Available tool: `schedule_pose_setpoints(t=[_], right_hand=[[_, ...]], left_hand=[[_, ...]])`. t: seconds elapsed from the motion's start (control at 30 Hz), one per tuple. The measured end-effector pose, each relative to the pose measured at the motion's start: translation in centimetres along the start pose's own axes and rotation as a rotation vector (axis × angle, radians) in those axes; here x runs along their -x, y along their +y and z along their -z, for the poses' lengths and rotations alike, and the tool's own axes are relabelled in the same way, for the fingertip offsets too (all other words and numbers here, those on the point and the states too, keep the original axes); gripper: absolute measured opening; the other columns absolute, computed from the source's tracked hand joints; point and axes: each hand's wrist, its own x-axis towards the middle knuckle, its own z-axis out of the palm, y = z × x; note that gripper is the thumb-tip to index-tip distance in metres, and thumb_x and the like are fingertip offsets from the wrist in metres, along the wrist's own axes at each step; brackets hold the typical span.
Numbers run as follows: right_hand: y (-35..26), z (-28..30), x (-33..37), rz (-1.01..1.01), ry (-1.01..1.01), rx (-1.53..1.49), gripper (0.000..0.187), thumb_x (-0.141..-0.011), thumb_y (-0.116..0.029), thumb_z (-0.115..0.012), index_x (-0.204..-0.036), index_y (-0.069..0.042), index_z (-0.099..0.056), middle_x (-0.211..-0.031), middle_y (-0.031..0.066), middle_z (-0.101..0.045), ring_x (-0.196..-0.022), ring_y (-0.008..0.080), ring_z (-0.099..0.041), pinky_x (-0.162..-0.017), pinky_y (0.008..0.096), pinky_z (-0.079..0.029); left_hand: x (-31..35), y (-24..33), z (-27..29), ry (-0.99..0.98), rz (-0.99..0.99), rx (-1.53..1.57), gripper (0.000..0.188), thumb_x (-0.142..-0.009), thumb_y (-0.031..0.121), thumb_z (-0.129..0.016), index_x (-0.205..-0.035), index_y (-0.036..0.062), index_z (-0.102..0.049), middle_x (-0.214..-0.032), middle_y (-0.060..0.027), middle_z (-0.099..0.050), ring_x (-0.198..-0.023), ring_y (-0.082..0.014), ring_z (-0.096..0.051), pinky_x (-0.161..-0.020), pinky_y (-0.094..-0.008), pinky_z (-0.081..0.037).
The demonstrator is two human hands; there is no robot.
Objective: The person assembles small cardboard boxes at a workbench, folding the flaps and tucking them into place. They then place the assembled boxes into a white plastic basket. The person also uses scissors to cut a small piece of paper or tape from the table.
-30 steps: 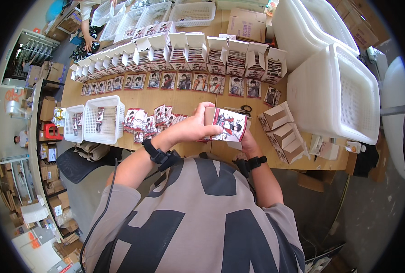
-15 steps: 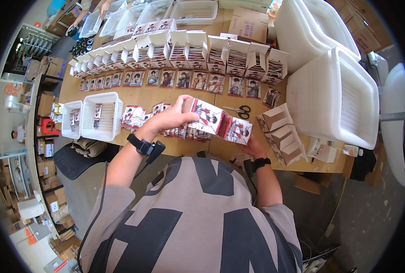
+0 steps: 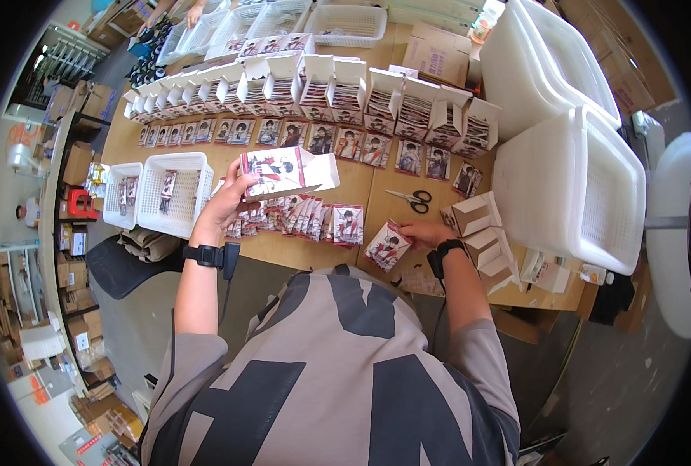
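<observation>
Left hand (image 3: 227, 203): grasping the left end of a white-and-red illustrated carton (image 3: 277, 171), whose pale flap stands open at its right end.
Right hand (image 3: 429, 234): grasping illustrated packets (image 3: 386, 245) by their right side, near the tabletop's front edge; how many cannot be told.
Loose packets (image 3: 348, 225): overlapping on the wooden tabletop (image 3: 361, 185), between the two hands.
Scissors (image 3: 418, 201): black-handled, lying just beyond the right hand, blades pointing left.
Open cartons (image 3: 483, 239): beside the right hand, on its right.
Carton row (image 3: 345, 95): farther back, upright and filled with packets; flat packets (image 3: 322, 140) line its front.
White baskets (image 3: 170, 227): at the left, holding a few packets.
White tubs (image 3: 520, 182): large, at the right.
</observation>
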Motion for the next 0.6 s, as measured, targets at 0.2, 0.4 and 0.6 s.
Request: schedule_pose_setpoints(t=[0.2, 0.4, 0.6], right_hand=[[-7.1, -3.0, -0.1, 0.021, 0.025, -0.079, 0.046, -0.095, -0.035, -0.067, -0.130, -0.004, -0.063, -0.120, 0.0065, -0.070, -0.105, 0.0189, -0.068, -0.092, 0.0365, -0.055], [-8.2, -4.6, 0.7, 0.152, 0.327, 0.094, 0.044, -0.092, -0.036, -0.074, -0.120, -0.004, -0.068, -0.107, 0.0057, -0.072, -0.092, 0.0163, -0.069, -0.081, 0.0340, -0.058], [-6.2, -6.3, 3.8, 0.359, 0.688, 0.237, 0.042, -0.097, -0.040, -0.068, -0.114, -0.001, -0.070, -0.103, 0.0060, -0.072, -0.086, 0.0165, -0.068, -0.080, 0.0341, -0.057]], left_hand=[[2.1, -1.8, 2.1, 0.086, -0.008, 0.120, 0.063, -0.094, 0.035, -0.066, -0.147, 0.0252, -0.034, -0.132, -0.0057, -0.055, -0.112, -0.0200, -0.061, -0.084, -0.0411, -0.059], [2.9, -2.9, 3.1, 0.094, -0.020, 0.151, 0.059, -0.094, 0.033, -0.065, -0.145, 0.0225, -0.037, -0.132, -0.0058, -0.056, -0.111, -0.0199, -0.061, -0.083, -0.0409, -0.059], [1.8, -2.1, 0.6, -0.063, -0.011, 0.220, 0.056, -0.093, 0.027, -0.065, -0.141, 0.0193, -0.038, -0.135, -0.0076, -0.057, -0.116, -0.0229, -0.064, -0.089, -0.0433, -0.060]])
